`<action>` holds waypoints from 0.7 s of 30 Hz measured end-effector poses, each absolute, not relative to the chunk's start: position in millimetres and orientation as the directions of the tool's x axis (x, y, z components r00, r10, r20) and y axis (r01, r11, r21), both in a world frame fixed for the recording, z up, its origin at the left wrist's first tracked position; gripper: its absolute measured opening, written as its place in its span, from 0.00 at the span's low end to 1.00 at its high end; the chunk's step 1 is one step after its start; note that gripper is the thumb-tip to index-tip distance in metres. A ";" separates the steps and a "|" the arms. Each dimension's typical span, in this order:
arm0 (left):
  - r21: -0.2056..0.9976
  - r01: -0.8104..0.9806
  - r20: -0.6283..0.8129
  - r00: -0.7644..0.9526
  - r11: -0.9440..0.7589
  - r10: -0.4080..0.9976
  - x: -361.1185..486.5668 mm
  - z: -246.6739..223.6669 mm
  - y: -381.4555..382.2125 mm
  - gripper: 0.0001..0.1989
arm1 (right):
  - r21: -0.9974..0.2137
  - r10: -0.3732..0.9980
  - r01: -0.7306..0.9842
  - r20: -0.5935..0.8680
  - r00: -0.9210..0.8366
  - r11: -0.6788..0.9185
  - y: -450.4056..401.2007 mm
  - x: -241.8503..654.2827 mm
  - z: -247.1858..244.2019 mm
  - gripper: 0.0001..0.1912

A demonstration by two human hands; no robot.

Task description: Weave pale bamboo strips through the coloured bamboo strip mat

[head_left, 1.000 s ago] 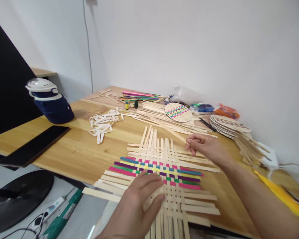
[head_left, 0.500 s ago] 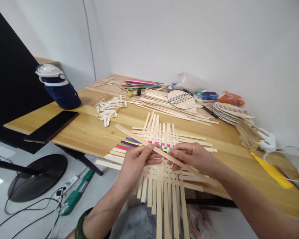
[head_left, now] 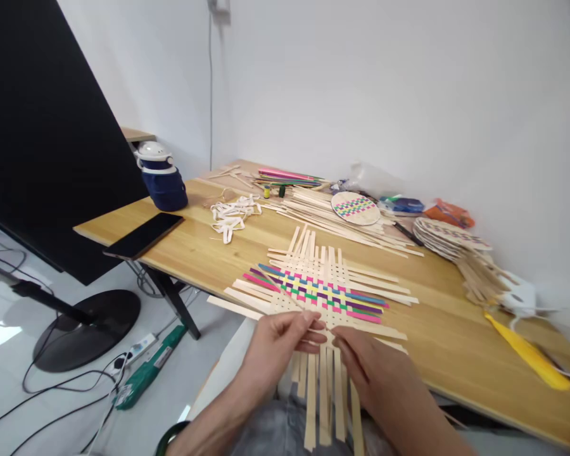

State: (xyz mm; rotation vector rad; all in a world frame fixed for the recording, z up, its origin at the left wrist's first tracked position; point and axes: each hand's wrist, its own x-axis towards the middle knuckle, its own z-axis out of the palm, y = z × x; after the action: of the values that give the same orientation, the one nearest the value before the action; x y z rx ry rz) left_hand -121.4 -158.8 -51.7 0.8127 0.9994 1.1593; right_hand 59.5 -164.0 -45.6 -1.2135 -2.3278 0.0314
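A partly woven mat of thin bamboo strips [head_left: 316, 292] lies at the table's front edge, with pink, blue, yellow, purple and green strips across its middle. Its pale strip ends fan out on all sides, and some hang over the edge toward my lap. Above the weave, a loose pale bamboo strip [head_left: 281, 289] slants from upper left down to my hands, turned nearly edge-on. My left hand [head_left: 285, 342] pinches it between thumb and fingers. Close beside it, my right hand [head_left: 368, 367] is closed on the strip's lower part; its fingertips are partly hidden.
Behind the mat lie loose bamboo strips [head_left: 332, 212] and a round woven disc [head_left: 356, 208]. A stack of discs [head_left: 449, 237] and a yellow-handled tool [head_left: 527, 351] are at right. White ribbon [head_left: 232, 215], a phone [head_left: 145, 235] and a blue bottle [head_left: 164, 183] stand left.
Both hands have come down toward the mat's near edge with the strip, which has turned edge-on. The coloured middle is now uncovered. The whole view has shifted as well.
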 end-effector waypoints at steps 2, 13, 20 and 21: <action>0.956 -0.258 -0.139 0.017 0.138 0.990 -128.8 -55.1 -169.3 0.26 | -0.444 0.874 0.757 0.324 -0.363 0.479 -164.0 73.6 -45.6 0.14; 0.960 -0.115 -0.278 -0.314 0.254 0.908 -203.6 -118.5 -198.9 0.28 | -0.965 0.985 0.198 -0.163 0.059 -0.171 -187.6 129.5 -63.5 0.23; 0.699 -0.559 -0.579 -0.078 0.446 0.811 -155.3 -130.2 -195.6 0.18 | -0.966 0.970 0.102 -0.233 0.070 -0.239 -196.3 132.7 -69.3 0.22; 0.679 -0.571 -0.570 -0.012 0.462 0.822 -146.9 -128.2 -198.5 0.20 | -0.965 0.968 0.092 -0.241 0.072 -0.247 -197.2 132.6 -70.9 0.22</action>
State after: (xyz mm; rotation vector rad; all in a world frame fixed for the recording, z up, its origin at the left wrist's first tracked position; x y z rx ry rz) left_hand -146.9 -198.5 -128.2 0.2791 1.1230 1.1247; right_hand 132.6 -197.2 -70.9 -1.4943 -1.1099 1.2932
